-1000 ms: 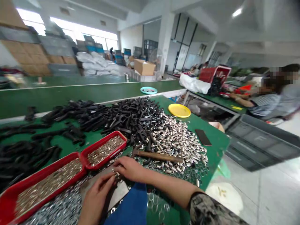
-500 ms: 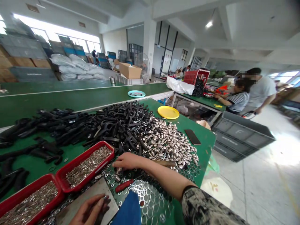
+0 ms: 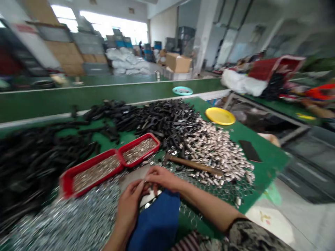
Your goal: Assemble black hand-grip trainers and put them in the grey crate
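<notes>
My left hand (image 3: 131,197) and my right hand (image 3: 163,177) meet over a flat metal plate (image 3: 128,177), fingertips pinched together. A tiny shiny metal part shows between them, largely hidden by the fingers. Below my hands lies a blue cloth (image 3: 157,219). Just beyond them stand two red trays, one (image 3: 62,184) on the left and the other (image 3: 158,141) farther back, both filled with small metal pins. A hammer (image 3: 196,165) with a wooden handle rests to the right of my right hand.
Black plastic parts (image 3: 167,118) are heaped behind the trays and at left. Silver cylinders (image 3: 217,146) and flat rings (image 3: 193,219) spread rightward; small metal pieces (image 3: 70,219) cover the near left. A yellow plate (image 3: 220,116) and a phone (image 3: 250,150) lie near the right edge.
My right hand has come back from beside the tray and silver parts to meet my left hand over the plate. The view has swung left, and the hammer is now uncovered.
</notes>
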A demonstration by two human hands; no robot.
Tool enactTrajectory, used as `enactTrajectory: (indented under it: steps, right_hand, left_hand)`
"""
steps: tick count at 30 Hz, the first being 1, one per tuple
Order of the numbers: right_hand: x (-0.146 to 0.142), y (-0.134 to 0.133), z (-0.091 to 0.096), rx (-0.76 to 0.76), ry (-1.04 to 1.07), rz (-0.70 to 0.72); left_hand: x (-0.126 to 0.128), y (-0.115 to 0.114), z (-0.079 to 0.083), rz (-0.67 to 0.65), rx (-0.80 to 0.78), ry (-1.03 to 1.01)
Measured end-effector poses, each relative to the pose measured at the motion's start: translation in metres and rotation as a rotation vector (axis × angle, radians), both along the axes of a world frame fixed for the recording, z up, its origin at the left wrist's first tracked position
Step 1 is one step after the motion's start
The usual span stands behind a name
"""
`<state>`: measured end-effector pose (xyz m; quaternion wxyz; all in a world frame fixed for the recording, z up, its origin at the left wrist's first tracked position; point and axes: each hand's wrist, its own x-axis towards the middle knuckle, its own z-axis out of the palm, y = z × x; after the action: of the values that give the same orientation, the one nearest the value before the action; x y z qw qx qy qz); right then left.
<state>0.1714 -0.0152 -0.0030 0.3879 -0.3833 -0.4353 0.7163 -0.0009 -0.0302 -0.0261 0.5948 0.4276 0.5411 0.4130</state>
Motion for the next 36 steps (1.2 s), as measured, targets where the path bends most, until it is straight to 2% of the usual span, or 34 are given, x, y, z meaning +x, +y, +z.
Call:
enactTrajectory:
  steps: [1,4,7,10,15,21,25,27,30,32,34,36]
  right_hand:
    - [-0.001,-0.004,0.002,-0.009,-0.018,-0.046]
    - [-0.002,-0.003,0.001,-0.037,0.024,-0.012]
    - [-0.004,-0.003,0.000,-0.147,0.135,0.012]
    - [-0.006,-0.010,0.000,-0.234,0.185,0.024]
    - [-0.008,-0.012,-0.004,-0.162,0.215,0.020]
    - [-0.005,-0.011,-0.011,-0.252,0.290,0.033]
    - [-0.001,-0.011,-0.011,-0.295,0.144,0.093]
    - [-0.003,-0.009,-0.008,-0.165,-0.039,0.054]
    - [-0.010,-0.009,0.002,0.228,-0.311,-0.085]
    - [-0.013,-0.008,0.011,0.463,-0.455,-0.152]
    - [-0.010,-0.005,0.017,0.574,-0.561,-0.154]
    - [0.000,-0.001,0.021,0.572,-0.627,-0.128]
  left_hand:
    - [0.004,-0.005,0.006,0.065,-0.024,-0.091]
    - [0.007,-0.005,0.012,0.074,-0.028,-0.235]
    - [0.001,-0.010,0.013,0.093,-0.044,-0.292]
    - [-0.001,-0.020,0.016,0.099,-0.039,-0.291]
    - [-0.001,-0.024,0.016,0.101,0.003,-0.299]
    - [-0.008,-0.024,0.017,0.079,0.016,-0.257]
    - [-0.016,-0.028,0.014,0.022,0.035,-0.155]
    - [-0.019,-0.029,0.012,0.033,0.169,0.029]
    - [-0.020,-0.030,0.013,0.054,0.567,0.379]
    - [-0.025,-0.027,0.017,-0.006,0.763,0.516]
    - [-0.040,-0.020,0.023,-0.145,0.815,0.593]
    - [-0.073,-0.007,0.031,-0.214,0.767,0.706]
